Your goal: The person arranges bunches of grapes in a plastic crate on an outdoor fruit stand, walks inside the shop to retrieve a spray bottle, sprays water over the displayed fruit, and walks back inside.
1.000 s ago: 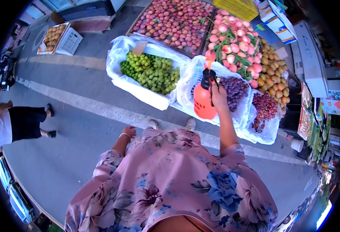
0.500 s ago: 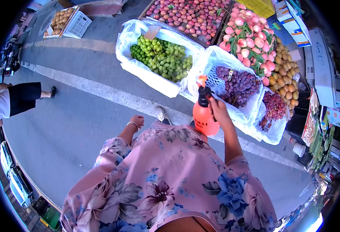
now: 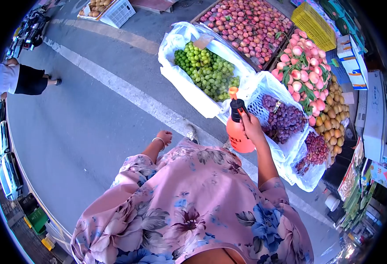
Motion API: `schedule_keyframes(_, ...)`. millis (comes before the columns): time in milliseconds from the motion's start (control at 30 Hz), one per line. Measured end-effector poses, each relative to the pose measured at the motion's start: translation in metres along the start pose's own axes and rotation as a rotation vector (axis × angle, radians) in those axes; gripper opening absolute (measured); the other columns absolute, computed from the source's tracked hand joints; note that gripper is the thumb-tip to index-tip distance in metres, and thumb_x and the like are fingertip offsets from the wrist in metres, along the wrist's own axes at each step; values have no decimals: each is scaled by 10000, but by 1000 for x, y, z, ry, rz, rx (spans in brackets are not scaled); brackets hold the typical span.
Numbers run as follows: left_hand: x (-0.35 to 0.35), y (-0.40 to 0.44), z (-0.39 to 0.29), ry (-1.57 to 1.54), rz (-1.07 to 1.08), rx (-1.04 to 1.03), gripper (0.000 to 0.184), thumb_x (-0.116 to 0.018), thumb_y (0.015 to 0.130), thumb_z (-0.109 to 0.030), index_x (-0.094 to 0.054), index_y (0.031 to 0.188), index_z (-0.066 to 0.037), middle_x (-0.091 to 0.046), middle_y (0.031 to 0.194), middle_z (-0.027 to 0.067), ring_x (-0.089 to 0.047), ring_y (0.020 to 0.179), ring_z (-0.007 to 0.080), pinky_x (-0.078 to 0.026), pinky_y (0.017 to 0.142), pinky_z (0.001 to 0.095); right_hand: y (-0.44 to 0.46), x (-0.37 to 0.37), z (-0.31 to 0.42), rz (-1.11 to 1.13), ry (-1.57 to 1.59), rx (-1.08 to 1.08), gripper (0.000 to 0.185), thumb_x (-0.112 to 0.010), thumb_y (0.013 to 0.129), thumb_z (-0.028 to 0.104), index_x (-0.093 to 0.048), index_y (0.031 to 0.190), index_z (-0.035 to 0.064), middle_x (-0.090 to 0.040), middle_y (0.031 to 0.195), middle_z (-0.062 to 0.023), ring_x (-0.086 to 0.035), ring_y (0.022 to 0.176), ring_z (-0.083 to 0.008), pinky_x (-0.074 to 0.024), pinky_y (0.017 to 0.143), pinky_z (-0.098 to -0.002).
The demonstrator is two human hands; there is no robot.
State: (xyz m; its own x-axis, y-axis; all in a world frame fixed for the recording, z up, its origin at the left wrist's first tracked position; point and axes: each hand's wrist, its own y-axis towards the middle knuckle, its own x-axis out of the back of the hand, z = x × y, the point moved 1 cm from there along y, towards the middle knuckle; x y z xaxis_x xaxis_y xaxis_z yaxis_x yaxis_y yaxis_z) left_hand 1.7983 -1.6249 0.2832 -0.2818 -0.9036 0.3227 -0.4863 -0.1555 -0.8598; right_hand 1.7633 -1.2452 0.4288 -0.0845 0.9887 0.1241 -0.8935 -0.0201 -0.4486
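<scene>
My right hand (image 3: 253, 127) is wrapped round the black handle of an orange spray bottle (image 3: 239, 135), held upright with its orange nozzle on top. The bottle is in front of the lined crates, beside the purple grapes (image 3: 285, 119). Green grapes (image 3: 206, 70) lie in a crate lined with white plastic (image 3: 182, 90), beyond the nozzle. Smaller red grapes (image 3: 314, 152) fill the crate at the right. My left hand (image 3: 164, 137), with a bracelet at the wrist, hangs low on the left with its fingers loosely curled; it appears to hold nothing.
Behind the grapes are a tray of plums (image 3: 248, 28), a pile of peaches (image 3: 305, 70), yellow-brown fruit (image 3: 332, 116) and a yellow crate (image 3: 313, 27). A person (image 3: 26, 79) walks at the far left. A white crate (image 3: 118, 13) stands at the top left.
The view has turned, so the crates appear farther right. The spray bottle has come back from over the grape crates towards my body, still in my right hand. The other person's legs have changed position.
</scene>
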Motion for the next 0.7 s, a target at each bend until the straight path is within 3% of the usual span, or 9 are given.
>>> schedule_keyframes(267,7,-5,21,-9,-57,53,261,-507,697,-111,-532,954,-77,-565,708,38,-552,550,154,-426,427,297,20,-27,4,44,118,-82,331,-375,867,333,-438,683,65,-402,489,7,-370,322,-85,-326,292,-240)
schedule_keyframes(433,4,0,20,-53,-49,18,268,-507,694,-111,-530,959,-76,-570,723,40,-563,574,154,-429,432,296,32,9,20,-262,376,-81,329,-389,862,324,-452,670,64,-421,459,-8,-385,311,-104,-321,286,-252)
schedule_keyframes(700,5,17,25,-32,-48,33,294,-508,684,-98,-527,976,-71,-563,699,42,-553,538,150,-421,413,287,4,65,47,-668,515,267,267,-348,880,271,-430,723,71,-409,487,-3,-358,320,-95,-307,292,-227)
